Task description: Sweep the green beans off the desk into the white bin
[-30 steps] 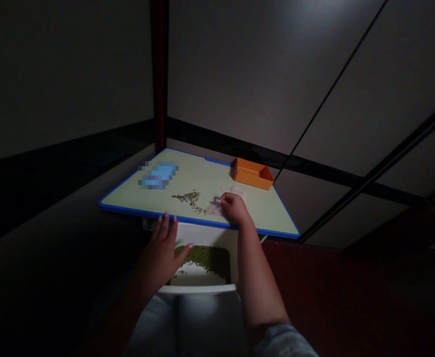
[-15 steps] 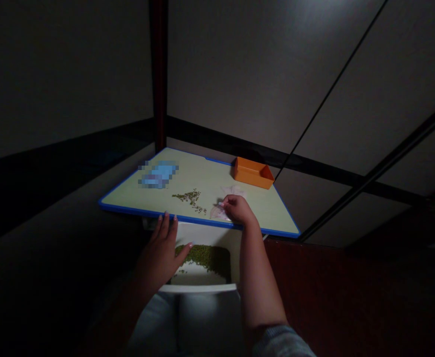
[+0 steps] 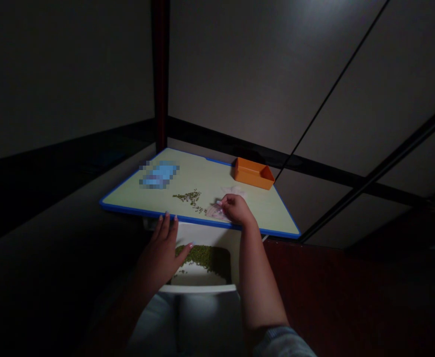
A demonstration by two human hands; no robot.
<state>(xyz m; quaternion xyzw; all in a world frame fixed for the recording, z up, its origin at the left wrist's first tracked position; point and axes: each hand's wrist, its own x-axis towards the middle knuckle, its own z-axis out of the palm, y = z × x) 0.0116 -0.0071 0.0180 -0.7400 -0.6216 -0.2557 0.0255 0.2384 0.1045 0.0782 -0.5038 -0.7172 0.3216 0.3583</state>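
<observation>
Taking twelve o'clock as the far side of the desk [image 3: 273,206], the right hand [image 3: 236,207] is at about five, resting low over the surface with its fingers curled in and thumb and fingertips drawn together. They meet at a pale, see-through piece [image 3: 215,212] lying near the front edge; whether they grip it, or something small, I cannot tell. A second pale patch [image 3: 233,190] lies just past the hand, towards twelve.

The left hand [image 3: 165,243] is at seven, open and holding nothing — fingers spread, tips on the desk's blue front edge, thumb reaching over a white bin [image 3: 198,288] at six. Inside the bin is a heap of green grains [image 3: 208,257].

Loose grains [image 3: 190,197] are scattered at nine from the right hand. An orange box [image 3: 253,176] sits at one, and a blurred blue thing [image 3: 161,174] at ten.
</observation>
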